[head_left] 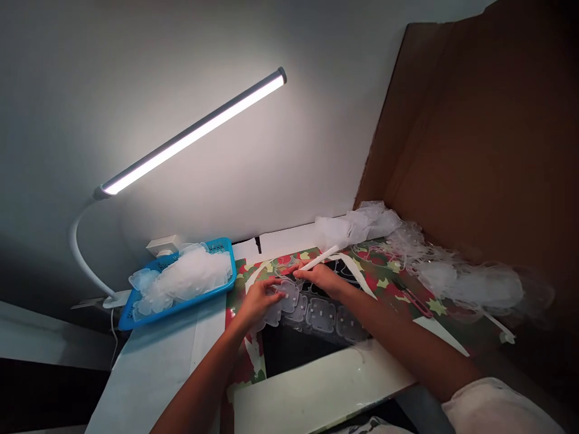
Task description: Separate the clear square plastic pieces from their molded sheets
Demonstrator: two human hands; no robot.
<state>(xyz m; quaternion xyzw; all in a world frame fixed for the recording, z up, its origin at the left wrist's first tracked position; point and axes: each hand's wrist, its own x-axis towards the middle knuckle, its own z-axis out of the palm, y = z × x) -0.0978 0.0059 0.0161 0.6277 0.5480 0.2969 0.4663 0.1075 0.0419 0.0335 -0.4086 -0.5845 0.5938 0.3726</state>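
My left hand [260, 299] rests on a strip of joined, clear plastic square pieces [321, 314] and grips its near end. My right hand [317, 278] is close beside it and holds a thin white stick [319, 258] between the fingers, its tip pointing up and to the right. The strip lies across a patterned red, green and yellow mat [389, 278] over a black surface. Part of the strip is hidden under my left hand.
A blue plastic tray [221, 284] piled with clear plastic pieces stands to the left, below a white desk lamp [194, 132]. A tangled heap of clear plastic [470, 284] lies right, before a cardboard sheet [470, 138]. A white bag [357, 226] lies behind.
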